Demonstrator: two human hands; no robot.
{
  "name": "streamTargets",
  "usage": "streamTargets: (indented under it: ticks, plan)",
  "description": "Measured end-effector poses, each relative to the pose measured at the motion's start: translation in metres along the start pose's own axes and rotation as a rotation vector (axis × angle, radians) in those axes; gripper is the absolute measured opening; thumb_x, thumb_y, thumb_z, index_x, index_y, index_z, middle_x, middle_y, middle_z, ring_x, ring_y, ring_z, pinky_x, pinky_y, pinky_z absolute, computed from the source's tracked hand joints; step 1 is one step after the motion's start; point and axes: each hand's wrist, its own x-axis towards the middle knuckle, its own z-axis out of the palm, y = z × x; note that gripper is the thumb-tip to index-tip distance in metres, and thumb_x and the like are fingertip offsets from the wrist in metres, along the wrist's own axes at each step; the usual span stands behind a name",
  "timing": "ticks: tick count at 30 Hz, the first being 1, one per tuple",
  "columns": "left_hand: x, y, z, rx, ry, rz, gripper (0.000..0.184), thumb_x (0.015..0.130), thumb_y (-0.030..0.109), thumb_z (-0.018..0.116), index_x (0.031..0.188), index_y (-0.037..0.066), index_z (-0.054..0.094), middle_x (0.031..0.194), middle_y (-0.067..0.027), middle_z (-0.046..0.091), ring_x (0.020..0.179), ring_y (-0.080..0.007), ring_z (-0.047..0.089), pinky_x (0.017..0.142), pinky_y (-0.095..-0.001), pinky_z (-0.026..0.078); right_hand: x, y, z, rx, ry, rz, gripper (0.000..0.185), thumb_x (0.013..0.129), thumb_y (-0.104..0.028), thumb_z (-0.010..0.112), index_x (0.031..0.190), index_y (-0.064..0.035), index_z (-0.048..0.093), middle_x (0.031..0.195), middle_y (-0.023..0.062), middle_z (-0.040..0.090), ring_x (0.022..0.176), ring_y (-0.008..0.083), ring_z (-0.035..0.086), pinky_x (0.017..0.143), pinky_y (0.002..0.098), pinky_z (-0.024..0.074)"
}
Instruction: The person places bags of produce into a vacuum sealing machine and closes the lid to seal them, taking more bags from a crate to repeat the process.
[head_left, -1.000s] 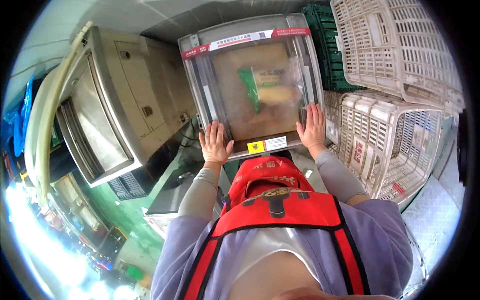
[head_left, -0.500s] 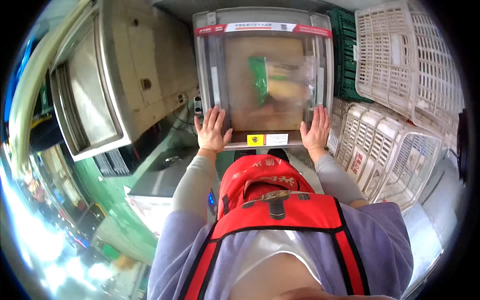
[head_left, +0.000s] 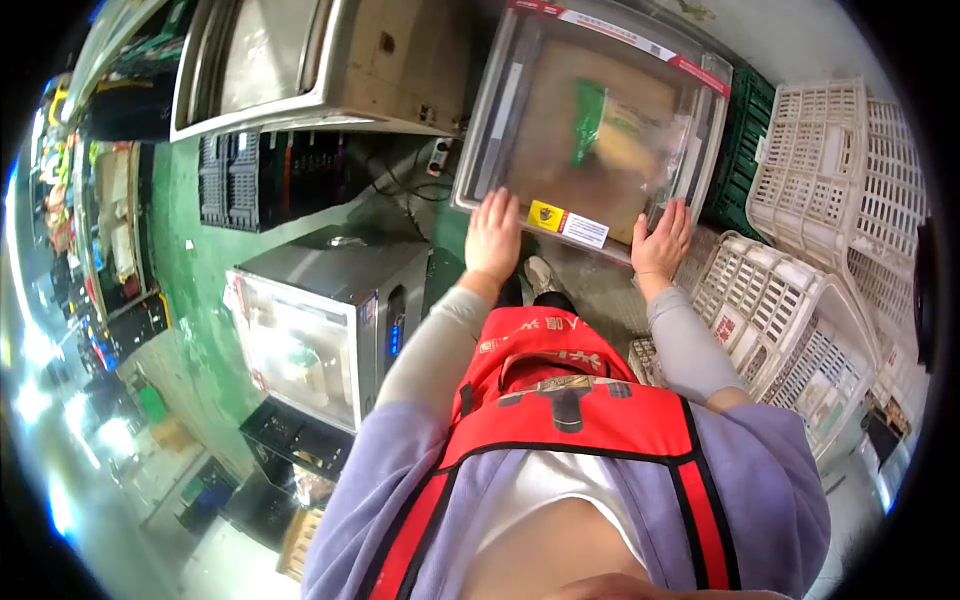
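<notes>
My left hand lies flat on the front left corner of a clear machine lid, fingers straight. At the lid's front right corner rests my right hand, also open, with its thumb apart. Neither hand holds anything. Through the lid shows a plastic bag with a green end and yellowish contents, lying on a tan surface; haze on the lid blurs what is in it. Between my hands, a yellow and white warning label runs along the front edge. The machine looks like a vacuum sealer.
White plastic crates stand close on my right, beside a green crate. To my left are a second machine with blue lights, a steel cabinet and a black crate. Cables hang near the cabinet.
My view has swung, so the lidded machine appears farther right and tilted, and more of the left side shows. Both hands are still flat at the lid's front edge.
</notes>
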Motion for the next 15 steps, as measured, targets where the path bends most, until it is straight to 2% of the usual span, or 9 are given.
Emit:
streamTargets:
  ticks: [2,5,6,8,9,10,12,13,15]
  plan:
    - [-0.025,0.015,-0.01,-0.014,-0.076,-0.078,0.056,0.079,0.012,0.047,0.133,0.008,0.034,0.141,-0.0094,0.028,0.131,-0.0252,0.025,0.105,-0.0417,0.024,-0.001,0.001,0.001,0.007,-0.007,-0.02,0.057,0.079,-0.033,0.054,0.124,-0.0003,0.04,0.133,0.0165,0.037,0.125,0.0328,0.031,0.102,0.0448,0.0246]
    - [-0.024,0.013,-0.021,0.002,-0.165,-0.046,0.059,0.078,0.009,0.047,0.135,0.009,0.031,0.144,-0.0096,0.023,0.133,-0.0241,0.023,0.106,-0.042,0.023,0.0,0.001,0.001,-0.103,-0.043,-0.007,0.057,0.08,-0.037,0.053,0.123,0.0,0.043,0.132,0.0163,0.039,0.123,0.0333,0.033,0.1,0.0446,0.0277]
    - [-0.023,0.01,-0.028,0.017,-0.203,-0.038,0.059,0.079,0.009,0.047,0.135,0.009,0.031,0.144,-0.0095,0.022,0.133,-0.0238,0.023,0.106,-0.0421,0.023,-0.002,0.006,0.009,-0.082,0.015,-0.028,0.053,0.08,-0.034,0.054,0.122,-0.0021,0.045,0.132,0.0163,0.04,0.123,0.0335,0.034,0.1,0.0446,0.0286]
    - [-0.02,0.007,-0.034,0.041,-0.266,-0.021,0.056,0.08,0.011,0.047,0.134,0.009,0.033,0.144,-0.0093,0.023,0.132,-0.0231,0.025,0.105,-0.0418,0.024,-0.001,0.003,0.016,-0.044,-0.015,-0.064,0.05,0.08,-0.028,0.054,0.123,-0.0041,0.045,0.132,0.016,0.04,0.122,0.0335,0.034,0.1,0.0458,0.0282]
    - [-0.018,0.009,-0.037,-0.001,-0.277,-0.047,0.057,0.078,0.009,0.048,0.133,0.008,0.035,0.144,-0.0096,0.023,0.132,-0.0233,0.025,0.105,-0.0409,0.025,0.001,-0.012,0.01,0.141,-0.038,-0.194,0.048,0.08,-0.023,0.054,0.124,-0.0074,0.045,0.133,0.0144,0.039,0.123,0.0334,0.033,0.1,0.0472,0.0271]
    - [-0.016,0.011,-0.04,-0.05,-0.291,-0.067,0.058,0.076,0.008,0.049,0.133,0.007,0.036,0.144,-0.01,0.023,0.132,-0.0235,0.025,0.105,-0.0401,0.026,0.001,-0.033,0.005,0.164,-0.052,-0.228,0.048,0.08,-0.023,0.054,0.124,-0.0074,0.045,0.133,0.0144,0.039,0.123,0.0334,0.033,0.1,0.0472,0.0271]
    - [-0.011,0.014,-0.048,-0.087,-0.328,-0.093,0.057,0.074,0.01,0.052,0.13,0.008,0.041,0.143,-0.0101,0.025,0.13,-0.0238,0.029,0.104,-0.0399,0.027,-0.003,-0.075,-0.005,0.295,-0.184,-0.621,0.047,0.08,-0.021,0.053,0.125,-0.0117,0.045,0.134,0.0117,0.037,0.125,0.0328,0.031,0.101,0.0476,0.0258]
    - [-0.011,0.014,-0.057,-0.1,-0.368,-0.092,0.058,0.072,0.013,0.057,0.128,0.009,0.043,0.141,-0.0112,0.028,0.129,-0.0239,0.031,0.104,-0.04,0.027,-0.007,-0.086,0.004,0.277,-0.228,-0.628,0.046,0.08,-0.019,0.052,0.125,-0.016,0.046,0.136,0.0094,0.035,0.126,0.0316,0.03,0.101,0.0488,0.0252]
    - [-0.024,0.011,-0.059,-0.115,-0.367,-0.124,0.055,0.071,0.017,0.06,0.124,0.009,0.046,0.136,-0.0122,0.036,0.125,-0.0251,0.036,0.103,-0.0405,0.029,-0.011,-0.093,0.015,0.224,-0.237,-0.662,0.046,0.08,-0.018,0.051,0.125,-0.0169,0.046,0.136,0.009,0.035,0.126,0.0311,0.03,0.101,0.0497,0.0253]
